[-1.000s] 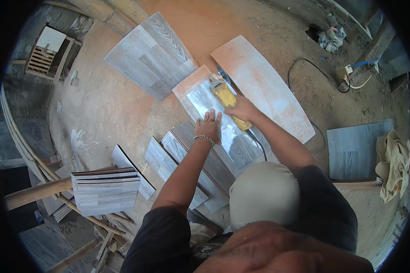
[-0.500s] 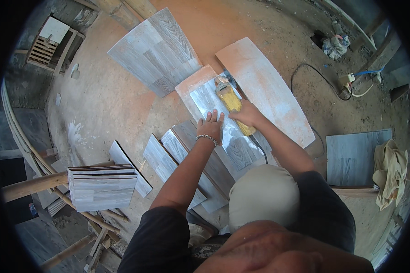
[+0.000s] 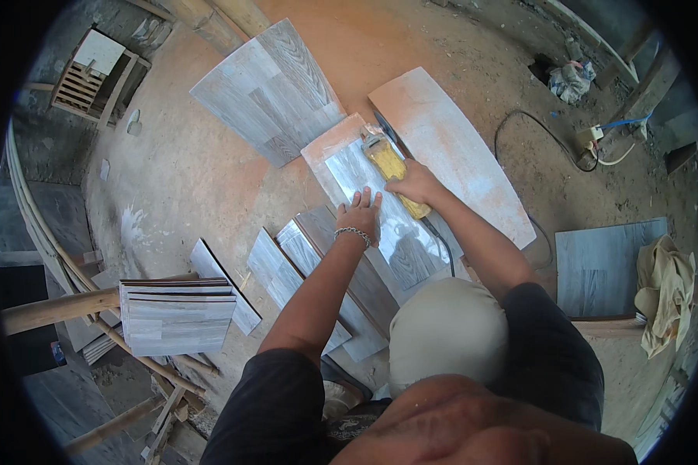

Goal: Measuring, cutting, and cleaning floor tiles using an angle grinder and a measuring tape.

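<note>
My right hand [image 3: 419, 186] is wrapped around the yellow body of an angle grinder [image 3: 389, 165]. Its dark disc [image 3: 392, 136] stands on edge at the right side of a grey wood-patterned tile [image 3: 415, 262], near the far end; whether it touches the tile I cannot tell. My left hand [image 3: 358, 215] lies on that tile with fingers spread, a chain bracelet at the wrist. Beneath the tile is a dusty pale board or tile [image 3: 323, 145], partly covered. The grinder's cord runs back toward me from its near end.
A large dusty slab [image 3: 450, 147] lies to the right, another wood-patterned tile [image 3: 267, 89] beyond. More tiles [image 3: 275, 271] lean close on the left, with a stack [image 3: 178, 322] farther out. A power socket [image 3: 589, 138] with cables is at far right, near a tile pile [image 3: 609, 263] and cloth [image 3: 665, 294].
The grinder and my right hand have slid slightly farther away from me along the tile's right edge. My left hand stays in place on the tile.
</note>
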`<action>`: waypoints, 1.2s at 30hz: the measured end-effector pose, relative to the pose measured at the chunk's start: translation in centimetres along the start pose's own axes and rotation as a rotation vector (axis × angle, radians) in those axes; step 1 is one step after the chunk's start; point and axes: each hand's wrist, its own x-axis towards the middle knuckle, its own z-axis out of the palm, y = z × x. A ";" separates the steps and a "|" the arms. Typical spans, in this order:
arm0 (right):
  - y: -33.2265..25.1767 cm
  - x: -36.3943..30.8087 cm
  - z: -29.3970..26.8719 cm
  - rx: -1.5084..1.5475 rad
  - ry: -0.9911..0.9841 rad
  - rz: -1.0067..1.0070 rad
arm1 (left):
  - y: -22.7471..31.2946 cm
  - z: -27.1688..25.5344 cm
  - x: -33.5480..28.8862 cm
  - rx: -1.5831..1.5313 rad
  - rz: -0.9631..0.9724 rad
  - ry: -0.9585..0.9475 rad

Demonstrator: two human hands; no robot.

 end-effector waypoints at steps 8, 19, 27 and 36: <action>0.6 -5.4 -3.4 0.574 -0.077 -0.229 | 8.1 4.0 -5.5 -0.439 0.169 0.705; 2.2 -12.6 -7.6 1.081 -0.151 -0.236 | 15.4 3.3 -7.9 -0.545 0.223 1.155; 4.3 -16.0 -7.0 1.009 -0.094 -0.117 | 18.4 5.3 -8.1 -0.652 0.289 0.959; 4.4 -17.3 -7.2 1.079 -0.137 -0.066 | 18.7 5.1 -9.9 -0.743 0.313 0.935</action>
